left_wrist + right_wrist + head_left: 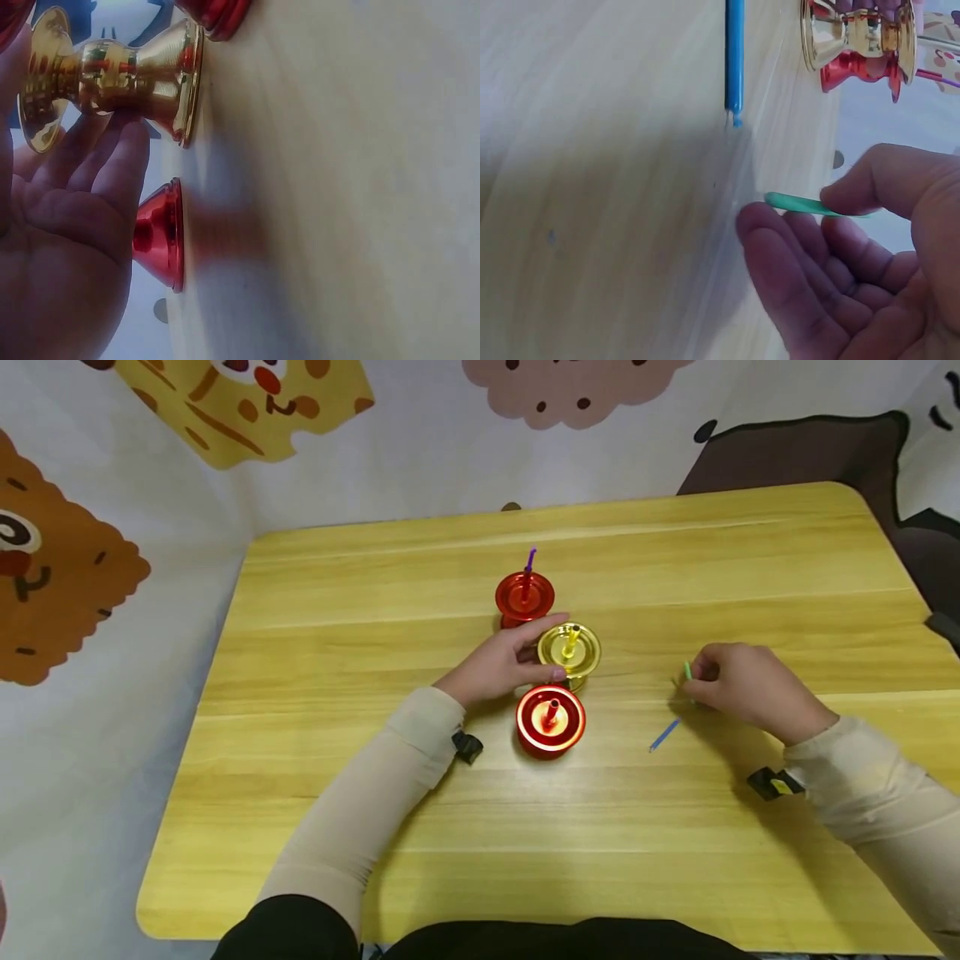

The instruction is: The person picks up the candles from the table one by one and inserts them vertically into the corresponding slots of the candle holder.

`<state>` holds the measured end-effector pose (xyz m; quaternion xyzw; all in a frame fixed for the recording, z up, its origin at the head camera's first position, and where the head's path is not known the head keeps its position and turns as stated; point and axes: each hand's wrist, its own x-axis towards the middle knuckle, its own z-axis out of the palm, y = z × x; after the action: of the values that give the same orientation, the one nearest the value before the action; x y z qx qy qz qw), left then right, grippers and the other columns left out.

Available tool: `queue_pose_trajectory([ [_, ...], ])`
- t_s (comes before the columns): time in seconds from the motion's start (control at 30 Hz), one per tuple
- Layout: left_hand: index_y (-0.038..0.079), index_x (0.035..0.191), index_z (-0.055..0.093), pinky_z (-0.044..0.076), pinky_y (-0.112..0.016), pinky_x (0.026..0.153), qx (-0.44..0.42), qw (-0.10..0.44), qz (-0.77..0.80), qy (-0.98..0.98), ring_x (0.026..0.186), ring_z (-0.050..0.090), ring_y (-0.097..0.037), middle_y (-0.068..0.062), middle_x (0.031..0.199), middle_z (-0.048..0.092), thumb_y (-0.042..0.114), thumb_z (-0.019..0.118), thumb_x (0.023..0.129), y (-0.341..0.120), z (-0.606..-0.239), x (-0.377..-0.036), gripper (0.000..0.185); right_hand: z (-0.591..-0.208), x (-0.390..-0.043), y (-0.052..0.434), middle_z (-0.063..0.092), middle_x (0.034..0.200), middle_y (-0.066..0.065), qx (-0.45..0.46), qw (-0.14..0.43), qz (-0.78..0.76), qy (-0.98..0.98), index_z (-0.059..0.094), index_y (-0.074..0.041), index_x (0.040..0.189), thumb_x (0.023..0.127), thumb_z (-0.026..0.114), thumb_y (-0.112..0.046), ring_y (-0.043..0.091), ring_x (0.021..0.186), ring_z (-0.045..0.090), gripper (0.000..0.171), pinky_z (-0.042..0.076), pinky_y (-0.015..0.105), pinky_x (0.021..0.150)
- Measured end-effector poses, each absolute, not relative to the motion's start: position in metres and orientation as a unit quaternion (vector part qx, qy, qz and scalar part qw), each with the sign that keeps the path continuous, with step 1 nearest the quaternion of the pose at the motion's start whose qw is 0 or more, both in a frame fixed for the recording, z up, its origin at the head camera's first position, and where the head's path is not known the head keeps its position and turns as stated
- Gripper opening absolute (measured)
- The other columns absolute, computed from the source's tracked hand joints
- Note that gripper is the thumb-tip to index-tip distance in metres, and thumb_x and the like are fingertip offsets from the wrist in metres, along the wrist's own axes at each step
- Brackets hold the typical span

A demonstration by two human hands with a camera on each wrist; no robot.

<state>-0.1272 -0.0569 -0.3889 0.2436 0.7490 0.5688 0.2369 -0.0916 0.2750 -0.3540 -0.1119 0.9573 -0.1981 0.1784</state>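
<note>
My left hand (510, 664) holds a shiny gold candle holder (570, 650), thumb on the near side and fingers round the far side. In the left wrist view, the fingers lie against the waist of the gold candle holder (109, 75). My right hand (750, 685) pinches a thin green candle (799, 204) between thumb and fingers, just above the table. Below that hand lies a blue candle (664, 736) on the wood. Behind the gold holder stands a red candle holder (517, 597) with a purple candle (530, 560) upright in it. A second red candle holder (550, 720) stands nearer me.
The wooden table (337, 593) has rounded corners and carries all these things. A white curtain (420, 452) with cartoon prints hangs behind it. Each wrist wears a small dark device, such as the one (468, 747) at the left sleeve.
</note>
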Motion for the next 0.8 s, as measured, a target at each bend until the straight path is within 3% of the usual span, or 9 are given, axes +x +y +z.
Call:
queue_pose_trajectory([
  [0.4, 0.015, 0.156, 0.036, 0.053, -0.028, 0.094, 0.242, 0.243, 0.582, 0.737, 0.105, 0.064, -0.012, -0.003, 0.127, 0.065, 0.015, 0.078, 0.089, -0.056, -0.39, -0.127, 0.079, -0.346, -0.081, 0.262, 0.066, 0.076, 0.0, -0.13, 0.087, -0.234, 0.96, 0.064, -0.008, 0.087, 0.092, 0.069, -0.017, 0.015, 0.064, 0.053, 0.011, 0.042, 0.028, 0.056],
  [0.6, 0.015, 0.157, 0.035, 0.054, -0.028, 0.09, 0.244, 0.245, 0.58, 0.738, 0.101, 0.065, -0.012, -0.002, 0.124, 0.067, 0.015, 0.077, 0.09, -0.056, -0.39, -0.126, 0.079, -0.342, -0.079, 0.255, 0.066, 0.075, 0.001, -0.135, 0.065, -0.245, 0.958, 0.065, -0.008, 0.087, 0.092, 0.07, -0.017, 0.015, 0.064, 0.056, 0.012, 0.043, 0.026, 0.054],
  [0.8, 0.013, 0.156, 0.036, 0.053, -0.027, 0.095, 0.231, 0.253, 0.592, 0.729, 0.109, 0.064, -0.013, -0.006, 0.128, 0.066, 0.01, 0.077, 0.089, -0.054, -0.389, -0.125, 0.079, -0.339, -0.08, 0.248, 0.068, 0.076, 0.0, -0.143, 0.053, -0.255, 0.955, 0.067, -0.007, 0.089, 0.092, 0.072, -0.016, 0.014, 0.066, 0.059, 0.011, 0.046, 0.026, 0.056],
])
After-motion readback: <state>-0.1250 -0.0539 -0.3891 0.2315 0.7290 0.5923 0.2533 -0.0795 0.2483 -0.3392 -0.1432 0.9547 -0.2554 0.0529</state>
